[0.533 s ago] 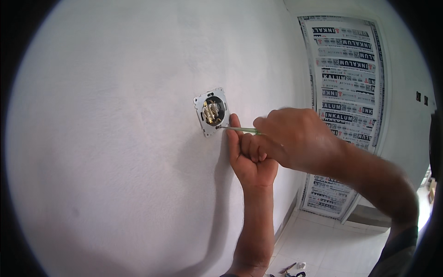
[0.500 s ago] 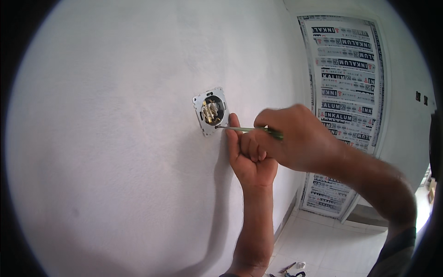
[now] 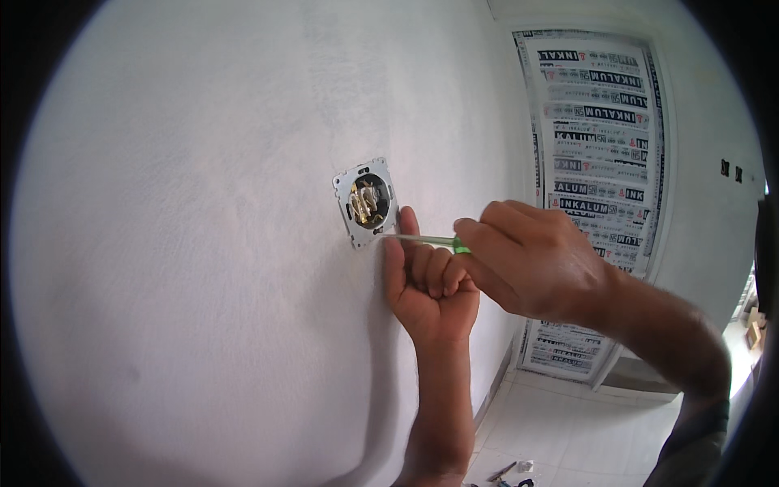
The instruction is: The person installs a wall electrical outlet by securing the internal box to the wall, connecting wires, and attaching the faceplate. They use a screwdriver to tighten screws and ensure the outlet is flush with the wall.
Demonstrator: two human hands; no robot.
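A square metal mounting plate (image 3: 364, 239) with a round opening sits on the white wall, slightly tilted. Inside the opening, brass-coloured contacts and pale parts (image 3: 367, 204) show against black. My left hand (image 3: 436, 296) reaches up from below, its thumb and forefinger at the plate's lower right edge and its other fingers curled in. A screwdriver (image 3: 426, 239) with a green handle is gripped in my right hand (image 3: 545, 256). Its thin shaft passes between the left thumb and forefinger, and the tip meets the plate's lower edge near a small dark slot. Whether it sits in a screw, I cannot tell.
The bare wall (image 3: 187, 243) fills the left side. To the right stands a tall door or panel (image 3: 600, 146) covered in printed protective film. Two dark wall openings (image 3: 731, 170) lie beyond it. Several small tools (image 3: 505, 472) rest on the pale tiled floor (image 3: 560, 422).
My right hand has turned with the screwdriver and sits slightly lower, showing more of the green handle. The left hand stays at the plate's edge. The whole view has shifted a little.
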